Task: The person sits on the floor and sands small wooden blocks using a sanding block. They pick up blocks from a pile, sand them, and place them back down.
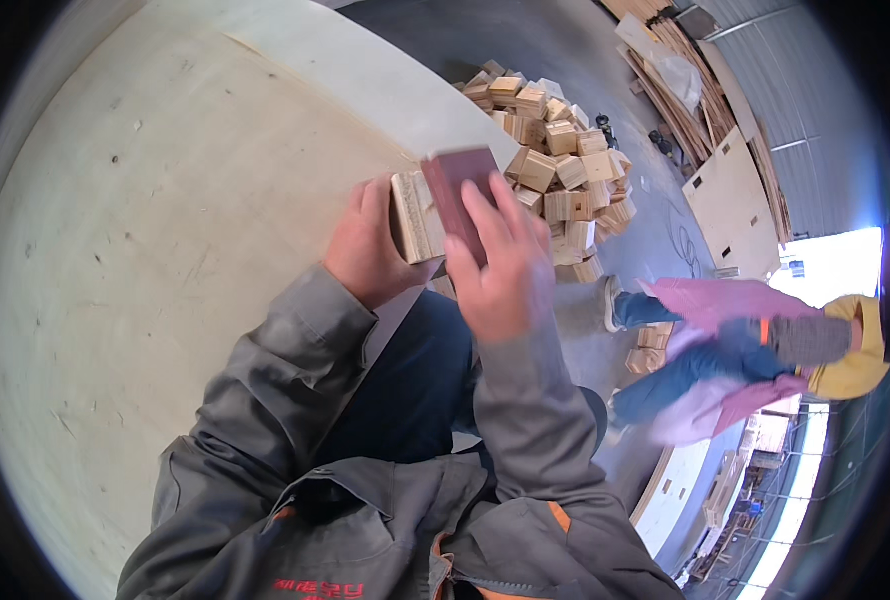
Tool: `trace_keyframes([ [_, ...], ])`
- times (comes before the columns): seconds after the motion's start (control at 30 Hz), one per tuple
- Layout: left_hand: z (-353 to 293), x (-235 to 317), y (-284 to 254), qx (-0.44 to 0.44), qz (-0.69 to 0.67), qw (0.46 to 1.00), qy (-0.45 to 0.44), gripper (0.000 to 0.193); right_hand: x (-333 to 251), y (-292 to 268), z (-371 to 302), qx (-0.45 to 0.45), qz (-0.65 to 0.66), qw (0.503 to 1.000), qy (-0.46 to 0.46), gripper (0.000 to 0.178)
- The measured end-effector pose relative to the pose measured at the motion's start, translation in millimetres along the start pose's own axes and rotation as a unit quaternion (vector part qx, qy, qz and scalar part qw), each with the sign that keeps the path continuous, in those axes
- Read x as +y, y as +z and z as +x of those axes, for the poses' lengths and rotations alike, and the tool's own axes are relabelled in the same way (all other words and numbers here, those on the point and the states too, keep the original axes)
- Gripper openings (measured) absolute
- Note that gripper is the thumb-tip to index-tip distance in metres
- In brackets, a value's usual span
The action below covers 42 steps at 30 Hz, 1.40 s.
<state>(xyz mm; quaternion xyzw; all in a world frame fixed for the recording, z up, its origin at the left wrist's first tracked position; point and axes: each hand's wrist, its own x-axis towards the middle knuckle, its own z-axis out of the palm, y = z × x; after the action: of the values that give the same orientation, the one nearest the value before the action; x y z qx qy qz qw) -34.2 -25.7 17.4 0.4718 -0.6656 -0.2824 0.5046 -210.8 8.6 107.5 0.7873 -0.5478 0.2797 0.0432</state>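
Left hand (pixel 370 245), fingers curled around a wooden block (pixel 419 222) near the counter's (pixel 195 250) edge; right hand (pixel 506 268), fingers slightly spread, gripping a maroon block (pixel 451 190) against the wood. Level, even pressure should serve best. Beyond, loose pieces (pixel 568 172) lie heaped on the floor (pixel 655 225), uncontained.

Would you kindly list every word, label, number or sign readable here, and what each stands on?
Grey jacket: red lettering on the chest, partly cut off by the lower edge; I won't copy it out.
Held wooden block and dark red block: no lettering that I can make out.
Pile of wooden blocks: too small to tell any marks.
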Motion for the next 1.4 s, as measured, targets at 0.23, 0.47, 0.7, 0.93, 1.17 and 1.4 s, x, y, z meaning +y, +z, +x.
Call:
trace_keyframes([
  [0.23,-7,-3,0,0.011,-0.019,0.999,-0.034,0.101,-16,-24,-50,-0.023,0.013,0.999,-0.024,0.063],
  [0.47,-2,1,1,0.009,-0.018,0.999,-0.041,0.102,26,38,61,0.007,-0.002,1.000,0.019,0.053],
  [0.7,-1,-2,-3,0.004,0.010,1.000,-0.016,0.102,25,29,34,0.015,0.016,1.000,0.021,0.056],
  [0.93,-6,-9,1,0.016,-0.002,1.000,-0.008,0.099,-24,-32,-51,-0.055,0.015,0.998,-0.008,0.062],
  [1.17,-2,-13,5,0.023,-0.022,0.999,0.025,0.097,-12,15,22,-0.019,0.011,0.999,-0.023,0.057],
  [1.4,0,-5,-3,-0.007,0.010,1.000,-0.015,0.100,2,38,50,-0.001,-0.003,0.999,-0.033,0.055],
])
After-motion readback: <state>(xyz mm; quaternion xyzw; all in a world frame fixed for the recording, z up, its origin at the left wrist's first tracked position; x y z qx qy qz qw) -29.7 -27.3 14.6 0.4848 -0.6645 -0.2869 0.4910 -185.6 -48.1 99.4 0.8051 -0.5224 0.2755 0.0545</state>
